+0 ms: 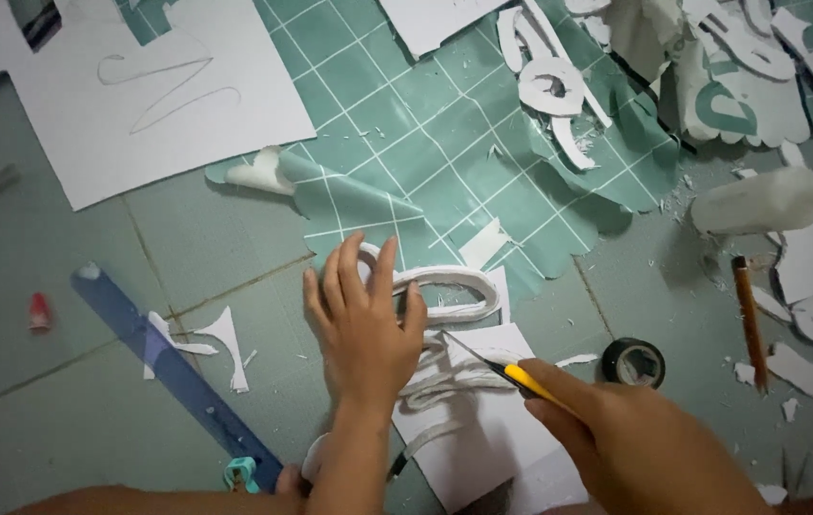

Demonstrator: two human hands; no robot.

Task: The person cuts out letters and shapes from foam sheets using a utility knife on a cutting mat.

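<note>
Left hand (363,329): we pressed it flat, fingers spread narrow, on the white foam cutout (449,291), which lay under and right of our fingertips.
Right hand (630,443): we held it closed around the yellow utility knife (502,370), blade tip touching the cutout near the left palm.
Nearby: blue ruler (173,367) left, tape roll (633,362) right.

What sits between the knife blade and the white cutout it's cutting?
Nothing visible. The right hand holds the knife with the blade tip down on the white cutout. The left hand presses the cutout flat just left of the blade, close to its tip.
</note>
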